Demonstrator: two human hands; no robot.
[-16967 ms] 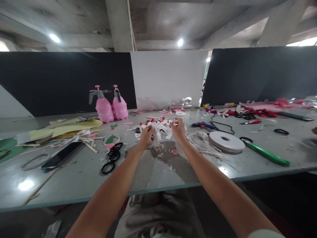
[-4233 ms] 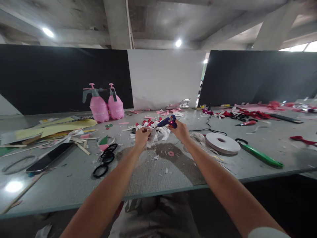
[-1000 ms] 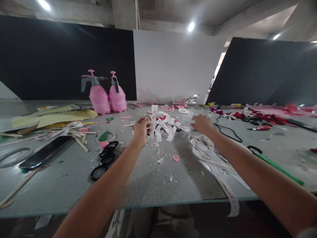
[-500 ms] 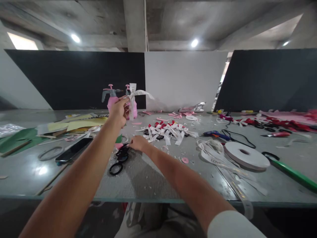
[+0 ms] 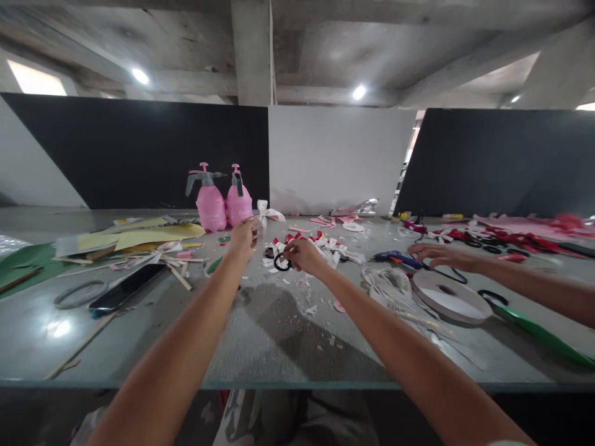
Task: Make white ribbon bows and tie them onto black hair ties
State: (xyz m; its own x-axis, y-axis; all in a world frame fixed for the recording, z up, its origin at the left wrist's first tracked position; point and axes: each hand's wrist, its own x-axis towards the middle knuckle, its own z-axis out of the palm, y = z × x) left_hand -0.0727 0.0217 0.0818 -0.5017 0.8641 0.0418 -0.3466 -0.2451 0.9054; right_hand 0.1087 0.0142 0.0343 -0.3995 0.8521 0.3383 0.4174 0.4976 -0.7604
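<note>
My left hand (image 5: 245,238) is closed on a white ribbon bow (image 5: 264,212), holding it upright above the table in front of the pink spray bottles. In my right hand (image 5: 305,255), the fingers pinch a black hair tie (image 5: 281,269) by its edge. Whether more ties are bunched under those fingers I cannot tell. Right beside and behind this hand spreads a pile of white and red ribbon bows (image 5: 332,253), partly covered by it.
Pink spray bottles (image 5: 211,207) stand at the back. At left lie a phone (image 5: 127,288) and yellow sheets (image 5: 153,234). On the right, another person's hand (image 5: 439,254) reaches beside a blue glue gun (image 5: 400,259). A ribbon spool (image 5: 449,300) and green-handled tool (image 5: 543,331) lie nearer.
My left hand has lowered with the bow. My right hand has moved right, and the black hair ties have left their spot at the table's middle left. Another person's hand has entered from the right.
</note>
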